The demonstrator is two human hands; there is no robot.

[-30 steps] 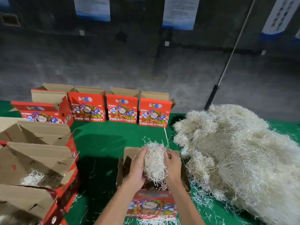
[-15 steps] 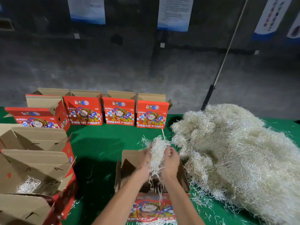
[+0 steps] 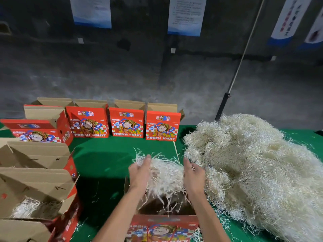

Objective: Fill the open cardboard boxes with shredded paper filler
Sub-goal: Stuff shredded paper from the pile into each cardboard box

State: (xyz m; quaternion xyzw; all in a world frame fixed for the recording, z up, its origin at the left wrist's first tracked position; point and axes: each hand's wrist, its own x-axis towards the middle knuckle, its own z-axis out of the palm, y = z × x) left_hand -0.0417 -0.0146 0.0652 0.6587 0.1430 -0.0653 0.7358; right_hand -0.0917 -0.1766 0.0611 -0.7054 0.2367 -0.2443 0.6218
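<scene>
- Green-covered bench (image 3: 108, 165) standing against a grey wall.
- I'm holding a wad of shredded paper (image 3: 166, 173) between my left hand (image 3: 139, 173) and right hand (image 3: 194, 179), palms pressing it, fingers fairly straight, above the open box (image 3: 164, 227) at the near edge.
- Left-edge box (image 3: 35, 198) looking partly filled; far-edge boxes (image 3: 125, 123) probably waiting.
- Big filler pile (image 3: 253, 168) crowding the right side; centre staying open.

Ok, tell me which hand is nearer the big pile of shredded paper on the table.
The right hand. It is right beside the pile's near-left edge, while the left hand is further off, on the far side of the clump held between them.
</scene>
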